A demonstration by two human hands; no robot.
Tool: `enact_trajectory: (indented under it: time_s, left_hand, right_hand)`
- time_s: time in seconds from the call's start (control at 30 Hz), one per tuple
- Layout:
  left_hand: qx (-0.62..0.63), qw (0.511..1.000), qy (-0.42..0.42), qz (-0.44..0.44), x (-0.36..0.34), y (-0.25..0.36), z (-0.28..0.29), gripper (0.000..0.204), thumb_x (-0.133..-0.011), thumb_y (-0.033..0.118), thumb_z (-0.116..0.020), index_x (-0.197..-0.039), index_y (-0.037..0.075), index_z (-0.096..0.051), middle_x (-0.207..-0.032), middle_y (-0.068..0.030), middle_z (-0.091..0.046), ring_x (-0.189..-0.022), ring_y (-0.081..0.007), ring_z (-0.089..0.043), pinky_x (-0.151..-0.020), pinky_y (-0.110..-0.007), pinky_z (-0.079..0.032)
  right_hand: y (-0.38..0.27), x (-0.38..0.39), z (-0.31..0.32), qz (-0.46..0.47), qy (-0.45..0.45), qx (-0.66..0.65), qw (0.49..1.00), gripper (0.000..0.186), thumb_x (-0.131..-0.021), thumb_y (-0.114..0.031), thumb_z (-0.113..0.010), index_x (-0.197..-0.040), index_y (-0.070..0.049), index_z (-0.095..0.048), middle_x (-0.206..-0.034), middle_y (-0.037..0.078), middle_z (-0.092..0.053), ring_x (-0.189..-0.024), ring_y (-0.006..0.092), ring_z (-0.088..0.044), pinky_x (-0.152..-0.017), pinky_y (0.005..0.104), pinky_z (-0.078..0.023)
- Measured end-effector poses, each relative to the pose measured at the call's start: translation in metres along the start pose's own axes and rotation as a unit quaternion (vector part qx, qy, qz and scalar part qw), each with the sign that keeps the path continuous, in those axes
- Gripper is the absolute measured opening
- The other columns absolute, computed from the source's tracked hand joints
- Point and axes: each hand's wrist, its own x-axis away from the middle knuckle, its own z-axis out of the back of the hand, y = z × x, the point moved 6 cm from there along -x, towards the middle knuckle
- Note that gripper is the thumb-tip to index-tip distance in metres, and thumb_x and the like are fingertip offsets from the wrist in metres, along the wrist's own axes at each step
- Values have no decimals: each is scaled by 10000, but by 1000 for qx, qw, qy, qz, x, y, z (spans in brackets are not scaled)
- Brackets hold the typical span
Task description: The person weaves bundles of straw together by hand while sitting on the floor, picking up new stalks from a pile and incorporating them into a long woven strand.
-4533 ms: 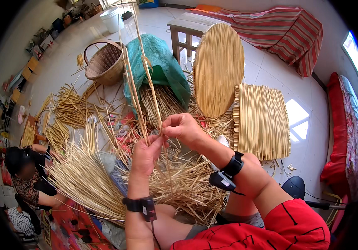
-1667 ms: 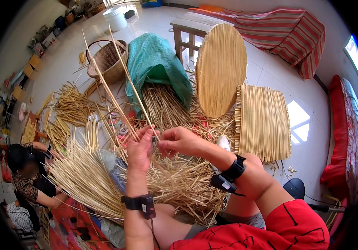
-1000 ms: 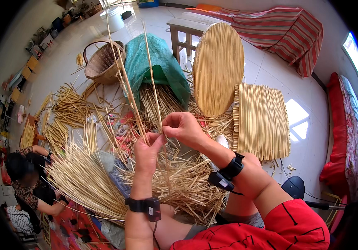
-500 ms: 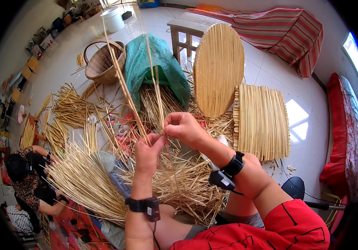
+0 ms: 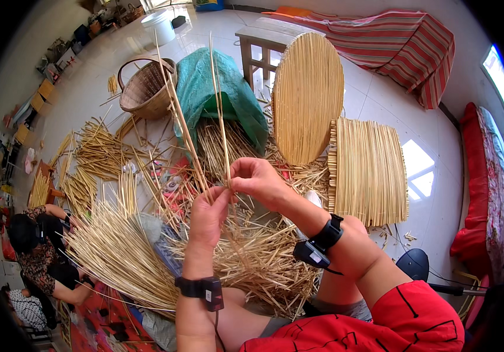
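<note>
My left hand [image 5: 206, 218] is closed round a few long straw stalks [image 5: 182, 126] that slant up and to the left. Thumb and fingers of my right hand [image 5: 259, 183] pinch a thinner straw stalk [image 5: 218, 105], which stands nearly upright. Both hands almost touch at the fingertips, so the stalks' lower ends are partly hidden. Beneath them spreads a loose heap of cut straw [image 5: 263, 264]. A big bundle of long pale stalks [image 5: 122, 252] lies to the left of my left forearm.
A green plastic sack [image 5: 205, 76] with stalks inside stands ahead, beside a wicker basket [image 5: 146, 97]. An oval straw panel [image 5: 309, 100] and a rectangular one [image 5: 368, 173] are at the right. Short stalks [image 5: 99, 146] lie in piles. Another person [image 5: 43, 252] sits at the lower left.
The upper ends of the stalks have swung slightly: the left ones lean a little further right. Both hands keep nearly the same place and grip.
</note>
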Motion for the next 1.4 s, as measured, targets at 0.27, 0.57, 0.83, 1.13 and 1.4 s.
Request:
enact_trajectory:
  time_s: [0.27,0.57,0.83,1.13,1.4]
  left_hand:
    - [-38,998,49,-26,-1,0,1,87,-859,118,-655,-829,46,-616,-687,41,-594,-494,-4,-383,-450,-152,-255]
    - [28,1000,4,-5,2,0,-9,105,-883,144,-622,-891,41,-645,-704,-11,-626,-458,5,-374,-410,-151,-236]
    - [23,1000,-5,-4,1,-2,-1,132,-901,150,-599,-903,27,-649,-746,-20,-649,-510,10,-425,-456,-131,-267]
    - [16,1000,-25,2,4,-1,-9,171,-917,162,-564,-954,14,-642,-751,-30,-649,-479,8,-388,-436,-139,-240]
    - [21,999,-25,11,2,-10,-9,176,-925,170,-551,-944,22,-644,-723,-25,-633,-467,-2,-364,-425,-151,-239]
  right_hand:
    - [-2,0,6,26,55,64,996,51,-769,-36,-612,-815,-29,-592,-719,-17,-589,-632,36,-520,-546,191,-410]
    - [11,-4,6,-27,16,-65,997,69,-716,-39,-601,-777,-18,-575,-700,6,-577,-608,72,-509,-522,214,-387]
    - [-3,2,-3,-10,-17,15,1000,55,-760,-55,-589,-811,-38,-575,-717,-9,-579,-616,49,-503,-542,188,-384]
    - [21,-3,6,-103,6,-103,989,93,-781,-96,-576,-782,-4,-561,-679,15,-523,-558,106,-483,-520,229,-403]
    - [15,-5,18,-11,112,-137,984,68,-822,-86,-580,-834,-20,-576,-696,17,-539,-594,81,-486,-534,198,-409]
